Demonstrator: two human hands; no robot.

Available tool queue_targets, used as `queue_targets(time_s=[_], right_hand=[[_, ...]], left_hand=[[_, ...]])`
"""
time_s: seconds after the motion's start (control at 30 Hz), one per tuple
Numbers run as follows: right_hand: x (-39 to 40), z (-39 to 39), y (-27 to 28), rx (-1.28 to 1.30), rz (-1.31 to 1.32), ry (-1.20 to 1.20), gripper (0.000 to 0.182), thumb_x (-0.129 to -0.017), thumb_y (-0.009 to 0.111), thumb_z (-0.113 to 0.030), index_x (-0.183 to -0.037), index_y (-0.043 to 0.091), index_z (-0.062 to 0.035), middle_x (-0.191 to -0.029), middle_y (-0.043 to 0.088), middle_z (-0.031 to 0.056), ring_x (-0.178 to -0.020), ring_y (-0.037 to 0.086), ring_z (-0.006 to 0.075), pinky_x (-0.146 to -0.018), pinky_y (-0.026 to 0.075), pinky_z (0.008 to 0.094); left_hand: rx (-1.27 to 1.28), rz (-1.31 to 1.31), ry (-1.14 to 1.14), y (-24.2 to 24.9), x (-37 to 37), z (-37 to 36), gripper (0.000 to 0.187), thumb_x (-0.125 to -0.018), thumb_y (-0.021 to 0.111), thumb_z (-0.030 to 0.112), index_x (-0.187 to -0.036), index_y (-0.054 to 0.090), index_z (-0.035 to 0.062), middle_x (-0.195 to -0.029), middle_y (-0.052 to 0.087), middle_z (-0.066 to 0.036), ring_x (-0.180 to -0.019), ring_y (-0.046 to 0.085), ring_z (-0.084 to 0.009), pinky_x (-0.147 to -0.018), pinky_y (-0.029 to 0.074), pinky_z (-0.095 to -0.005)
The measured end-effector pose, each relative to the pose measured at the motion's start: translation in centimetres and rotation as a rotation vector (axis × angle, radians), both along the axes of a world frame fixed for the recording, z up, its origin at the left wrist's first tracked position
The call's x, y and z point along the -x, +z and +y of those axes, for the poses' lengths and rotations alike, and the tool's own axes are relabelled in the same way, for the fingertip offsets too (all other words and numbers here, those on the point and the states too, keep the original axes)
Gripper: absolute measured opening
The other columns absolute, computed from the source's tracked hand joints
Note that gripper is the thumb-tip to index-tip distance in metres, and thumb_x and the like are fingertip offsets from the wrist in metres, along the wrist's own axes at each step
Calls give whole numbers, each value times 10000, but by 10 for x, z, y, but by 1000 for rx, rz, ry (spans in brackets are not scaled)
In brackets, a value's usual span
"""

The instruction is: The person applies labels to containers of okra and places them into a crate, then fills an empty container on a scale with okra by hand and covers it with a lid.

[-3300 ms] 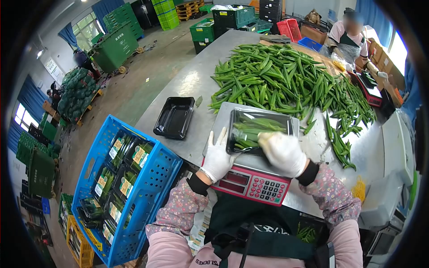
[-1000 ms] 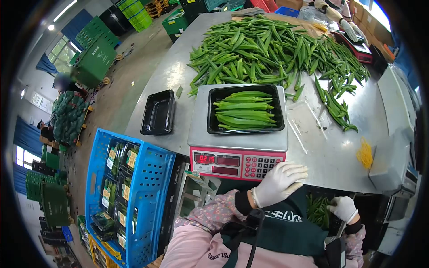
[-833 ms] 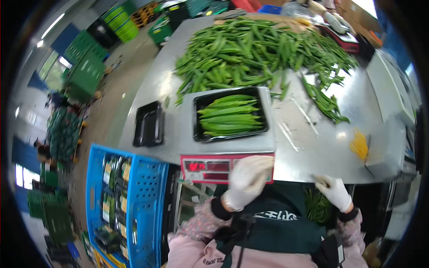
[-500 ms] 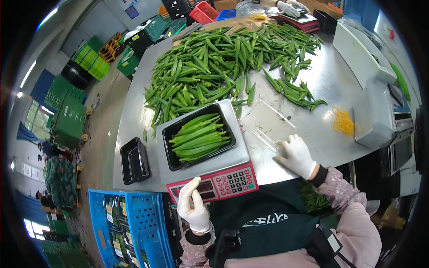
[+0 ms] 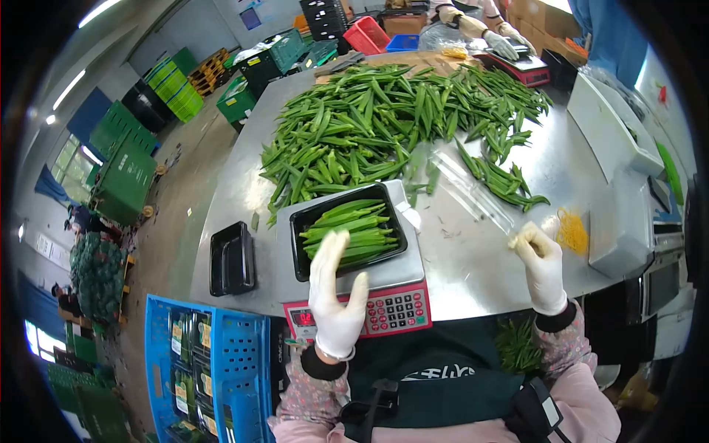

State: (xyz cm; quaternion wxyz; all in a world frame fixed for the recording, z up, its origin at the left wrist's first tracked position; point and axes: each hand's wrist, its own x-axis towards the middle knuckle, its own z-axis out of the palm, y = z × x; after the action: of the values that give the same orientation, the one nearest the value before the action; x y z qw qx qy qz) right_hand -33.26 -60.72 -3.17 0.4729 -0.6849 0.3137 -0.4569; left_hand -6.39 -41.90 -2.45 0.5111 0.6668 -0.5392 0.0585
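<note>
Moved since 0.5 s ago: left hand [image 5: 336, 299] up from the scale's front edge, now raised over scale [image 5: 354, 284] w/ fingers spread, palm toward tray; right hand [image 5: 541, 264] lifted off counter [image 5: 473, 258], wrist bent, sheet drawn up w/ it.

- Left hand: gloved, forearm vertical, grip wide open, holds nothing; fingertips overlap near edge of black tray [image 5: 303, 221].
- Right hand: gloved, fingers pinched shut on corner of clear film sheet [image 5: 465, 188]; sheet stretches up-left toward okra pile [image 5: 384, 111].
- Black tray: filled w/ okra pods [image 5: 351, 225], sits on scale platform, centre-left of counter.
- Empty black tray [image 5: 231, 258]: counter, left of scale.
- Blue crate [image 5: 214, 369]: below counter, left; packed trays inside.
- Yellow rubber bands [image 5: 572, 230]: just beside right hand.
</note>
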Motion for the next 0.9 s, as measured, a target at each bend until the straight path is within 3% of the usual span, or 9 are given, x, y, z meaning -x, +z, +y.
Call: queue_targets(time_s=[0.1, 0.2, 0.23, 0.37, 0.5, 0.6, 0.63, 0.73, 0.9], right_hand=[[-5, 12, 14, -348, -248, 518, 181, -933, 665, -166, -864, 628, -3, -875, 567, 49, -830, 524, 146, -784, 419, 283], [-20, 20, 10, -644, -304, 719, 321, -899, 729, -325, -853, 592, -38, -849, 532, 32, -794, 499, 177, -766, 430, 334], [-27, 20, 7, -662, -310, 746, 333, -946, 662, -352, -963, 630, -21, -848, 523, 14, -784, 492, 156, -758, 435, 341], [-65, 15, -18, -712, -331, 583, 449, -1037, 493, -371, -1203, 629, 24, -836, 500, -28, -779, 488, 92, -765, 426, 279], [-113, 20, -10, -461, 8, 408, 327, -1018, 534, -271, -1121, 660, 12, -814, 526, -40, -766, 496, 61, -727, 426, 229], [-144, -3, -27, -374, 140, 363, 268, -974, 602, -268, -976, 685, -13, -747, 532, -51, -702, 501, 54, -665, 435, 222], [-152, -6, -30, -433, 148, 352, 269, -954, 633, -290, -909, 677, -28, -719, 527, -54, -666, 496, 53, -636, 432, 223], [-163, -4, -30, -467, 189, 342, 296, -933, 670, -320, -827, 661, -44, -691, 526, -50, -620, 485, 53, -597, 424, 223], [-169, 5, -36, -352, 293, 278, 325, -919, 701, -331, -864, 655, -14, -693, 561, -23, -609, 490, 56, -579, 416, 230]], left_hand=[[-7, 249, -232, 18, -21, -10, 954, -847, 773, 306, -1559, 217, -3, -1523, 399, -218, -1415, 385, -327, -1156, 310, -422], [-221, 909, -681, 28, -36, 3, 852, -914, 709, 177, -1578, 193, 39, -1378, 535, -194, -1162, 608, -226, -978, 478, -350], [-326, 1035, -637, 35, -36, 11, 770, -943, 654, 103, -1565, 209, 15, -1168, 640, -143, -832, 659, -129, -726, 518, -232], [-57, 1034, -213, 14, -40, 10, 644, -956, 625, 92, -1495, 304, -56, -933, 656, -70, -593, 540, -56, -476, 387, -167], [-41, 1016, -138, 2, -69, -5, 487, -966, 634, 106, -1379, 409, -22, -961, 654, -61, -673, 588, -58, -534, 465, -183], [101, 915, -55, -2, -82, -14, 697, -957, 639, 101, -1521, 257, -44, -1305, 539, -170, -821, 637, -125, -649, 530, -231], [84, 826, -27, -10, -94, -21, 770, -949, 635, 87, -1553, 175, -40, -1480, 398, -214, -1004, 630, -180, -783, 546, -268], [-238, 65, 251, -31, -130, -22, 714, -935, 626, 150, -1516, 273, -68, -1510, 392, -285, -1333, 490, -350, -1082, 410, -374], [-227, 387, 127, -70, -160, -15, 616, -957, 567, 194, -1470, 366, -81, -1454, 469, -289, -1365, 462, -354, -1122, 353, -354]])
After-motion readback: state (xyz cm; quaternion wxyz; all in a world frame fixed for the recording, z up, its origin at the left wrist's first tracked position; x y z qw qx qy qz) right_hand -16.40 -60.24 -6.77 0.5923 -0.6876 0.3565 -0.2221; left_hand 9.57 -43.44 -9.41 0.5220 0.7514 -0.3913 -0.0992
